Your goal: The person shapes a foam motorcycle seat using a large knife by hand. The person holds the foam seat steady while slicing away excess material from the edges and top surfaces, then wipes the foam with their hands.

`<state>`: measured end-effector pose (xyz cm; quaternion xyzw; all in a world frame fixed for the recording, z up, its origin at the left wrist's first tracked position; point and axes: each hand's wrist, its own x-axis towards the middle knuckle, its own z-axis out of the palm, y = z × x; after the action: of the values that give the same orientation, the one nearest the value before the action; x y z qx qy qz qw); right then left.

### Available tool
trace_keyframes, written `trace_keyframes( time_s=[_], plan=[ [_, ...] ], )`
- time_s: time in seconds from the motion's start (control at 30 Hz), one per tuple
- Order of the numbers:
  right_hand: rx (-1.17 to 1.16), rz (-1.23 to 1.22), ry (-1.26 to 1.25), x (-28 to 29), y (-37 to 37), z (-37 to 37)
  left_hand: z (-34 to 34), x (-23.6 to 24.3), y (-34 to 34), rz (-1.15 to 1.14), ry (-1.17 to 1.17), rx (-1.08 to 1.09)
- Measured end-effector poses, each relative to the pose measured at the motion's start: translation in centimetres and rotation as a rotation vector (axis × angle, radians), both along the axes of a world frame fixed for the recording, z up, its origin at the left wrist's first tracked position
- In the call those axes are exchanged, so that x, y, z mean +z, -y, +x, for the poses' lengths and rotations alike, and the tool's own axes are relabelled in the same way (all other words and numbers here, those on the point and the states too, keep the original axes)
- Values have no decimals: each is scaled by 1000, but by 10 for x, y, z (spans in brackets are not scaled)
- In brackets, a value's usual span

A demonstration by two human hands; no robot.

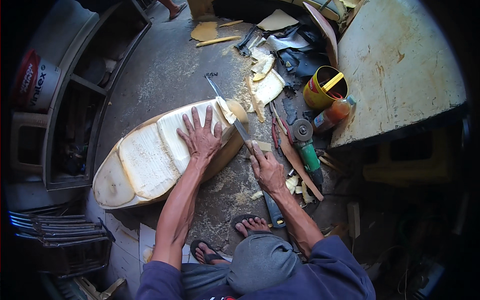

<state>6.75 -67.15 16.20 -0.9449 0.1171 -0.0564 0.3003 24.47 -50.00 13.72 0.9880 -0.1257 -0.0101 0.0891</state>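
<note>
The person's bent knee point(260, 262) in grey cloth fills the bottom edge, with two sandalled feet point(250, 226) on the concrete floor point(165, 70) just above it. Far left stands a grey metal shelf frame point(75, 100), and beside it the long foam seat cushion point(145, 160) lies on the floor, its pale top ribbed in sections. The left hand point(201, 139) lies flat on the cushion's right part, fingers spread apart, pressing down. Just right of it the right hand point(267, 170) is clamped around the handle of a long knife point(227, 107), whose blade runs up and to the left along the cushion's right end, touching the foam there. Foam scraps point(265, 85) litter the floor beyond. Further right a green angle grinder point(306, 150) lies near the right hand, then a yellow can point(322, 87) and a small orange bottle point(332, 114) stand against a worn white tabletop point(400, 65).
</note>
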Motion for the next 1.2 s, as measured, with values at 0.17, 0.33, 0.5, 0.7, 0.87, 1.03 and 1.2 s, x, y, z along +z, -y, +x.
trace_keyframes(
  time_s=[0.17, 0.33, 0.5, 0.7, 0.87, 1.03, 1.2],
  plan=[
    [7, 94, -29, 4, 1, -35, 2, 2, -11, -13, 10, 10],
    [-12, 46, 27, 1, 1, 11, 2, 4, -6, -5, 14, -1],
    [3, 74, -13, 1, 7, -30, 0, 4, -8, -5, -13, 13],
    [3, 55, 11, -7, 13, 1, 6, 16, 0, -7, -29, 21],
    [1, 75, -56, -4, 9, -27, 2, -1, -11, -25, 10, 1],
    [2, 42, 29, -6, 10, -3, 4, 8, -9, -2, -5, 13],
    [-7, 66, 11, -16, 19, -20, 6, 0, -7, -9, 10, 3]
  ],
)
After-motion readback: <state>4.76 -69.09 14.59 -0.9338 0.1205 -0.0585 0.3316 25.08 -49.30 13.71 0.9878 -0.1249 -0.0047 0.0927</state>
